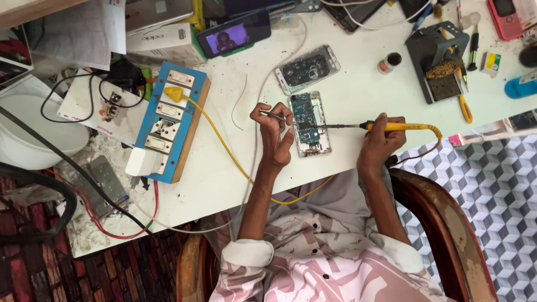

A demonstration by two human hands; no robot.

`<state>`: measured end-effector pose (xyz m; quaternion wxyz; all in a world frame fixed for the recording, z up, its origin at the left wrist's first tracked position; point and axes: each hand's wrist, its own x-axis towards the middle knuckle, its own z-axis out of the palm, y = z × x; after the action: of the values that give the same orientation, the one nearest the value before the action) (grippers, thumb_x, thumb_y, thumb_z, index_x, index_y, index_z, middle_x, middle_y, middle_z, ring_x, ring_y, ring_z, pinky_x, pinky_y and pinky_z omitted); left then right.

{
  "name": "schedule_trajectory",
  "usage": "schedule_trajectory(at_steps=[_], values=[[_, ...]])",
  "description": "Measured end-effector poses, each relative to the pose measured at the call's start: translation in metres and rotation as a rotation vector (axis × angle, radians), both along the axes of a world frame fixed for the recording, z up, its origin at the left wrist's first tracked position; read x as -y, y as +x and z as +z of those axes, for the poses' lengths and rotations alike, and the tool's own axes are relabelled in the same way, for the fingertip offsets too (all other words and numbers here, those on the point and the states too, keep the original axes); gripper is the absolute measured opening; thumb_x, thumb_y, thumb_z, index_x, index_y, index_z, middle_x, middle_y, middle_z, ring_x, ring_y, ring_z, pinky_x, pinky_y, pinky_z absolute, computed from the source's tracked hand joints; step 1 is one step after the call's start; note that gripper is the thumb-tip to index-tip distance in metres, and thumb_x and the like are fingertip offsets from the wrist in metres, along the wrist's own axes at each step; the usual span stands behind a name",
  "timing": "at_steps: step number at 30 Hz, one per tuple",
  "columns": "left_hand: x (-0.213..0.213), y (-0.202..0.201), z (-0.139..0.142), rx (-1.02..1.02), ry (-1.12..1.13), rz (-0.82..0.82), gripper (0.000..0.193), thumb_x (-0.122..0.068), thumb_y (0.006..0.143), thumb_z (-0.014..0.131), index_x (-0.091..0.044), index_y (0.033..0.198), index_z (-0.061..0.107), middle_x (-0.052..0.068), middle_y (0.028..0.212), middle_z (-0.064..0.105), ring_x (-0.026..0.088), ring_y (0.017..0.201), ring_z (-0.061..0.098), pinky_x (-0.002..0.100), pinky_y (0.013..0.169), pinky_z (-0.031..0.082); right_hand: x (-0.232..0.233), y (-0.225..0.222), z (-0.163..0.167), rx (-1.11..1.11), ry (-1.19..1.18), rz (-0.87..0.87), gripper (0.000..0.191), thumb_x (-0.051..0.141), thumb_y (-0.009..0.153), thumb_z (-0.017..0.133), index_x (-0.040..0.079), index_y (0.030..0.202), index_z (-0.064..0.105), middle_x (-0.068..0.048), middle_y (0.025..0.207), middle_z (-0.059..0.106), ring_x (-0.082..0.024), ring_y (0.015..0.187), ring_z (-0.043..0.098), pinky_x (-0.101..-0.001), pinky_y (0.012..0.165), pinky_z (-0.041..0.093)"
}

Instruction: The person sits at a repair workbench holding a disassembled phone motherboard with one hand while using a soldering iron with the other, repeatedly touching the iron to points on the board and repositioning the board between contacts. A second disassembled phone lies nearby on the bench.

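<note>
Head view: an opened phone [309,124], back cover off and blue circuit board exposed, lies flat on the white worktop [347,100] close to its near edge, directly between the two hands. Its long axis runs from the near edge toward the far edge, only slightly tilted. The left hand [274,137] rests just left of the phone, fingers closed in a pinch on metal tweezers [272,115] whose tips reach the board's upper left part. The right hand [379,141] sits further off to the right, closed around the yellow handle of a soldering iron [391,126]. The iron's long axis runs crosswise, parallel to the near edge, tip pointing left and meeting the phone's right side at mid-length. A second opened phone [307,68] lies further back, tilted. A blue switchboard [168,120] occupies the worktop's left portion.
</note>
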<state>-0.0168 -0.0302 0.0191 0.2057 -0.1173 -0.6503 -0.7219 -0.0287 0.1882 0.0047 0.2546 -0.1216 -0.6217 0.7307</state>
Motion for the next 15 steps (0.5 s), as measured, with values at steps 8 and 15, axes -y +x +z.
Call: schedule_trajectory(at_steps=[8,15], values=[[-0.005,-0.004,-0.012,-0.011,0.122,0.014,0.043,-0.036,0.102,0.049,-0.011,0.121,0.019,0.011,0.086,0.049,0.016,0.081,0.041,0.034,0.084,0.036,-0.003,-0.001,-0.003,0.023,-0.011,-0.011,0.026,0.010,0.109,0.058,0.008,0.088,0.043,0.003,0.070,0.045,-0.003,0.057,0.037,-0.0228,0.050,0.031],[-0.005,-0.007,-0.013,0.146,0.086,0.242,0.027,-0.032,0.115,0.034,-0.006,0.108,0.039,0.009,0.078,0.070,0.005,0.055,0.031,0.024,0.055,0.029,-0.001,-0.001,-0.003,0.031,0.002,-0.001,0.026,0.011,0.110,0.059,0.008,0.089,0.044,0.004,0.071,0.043,-0.003,0.057,0.034,-0.0227,0.050,0.029]])
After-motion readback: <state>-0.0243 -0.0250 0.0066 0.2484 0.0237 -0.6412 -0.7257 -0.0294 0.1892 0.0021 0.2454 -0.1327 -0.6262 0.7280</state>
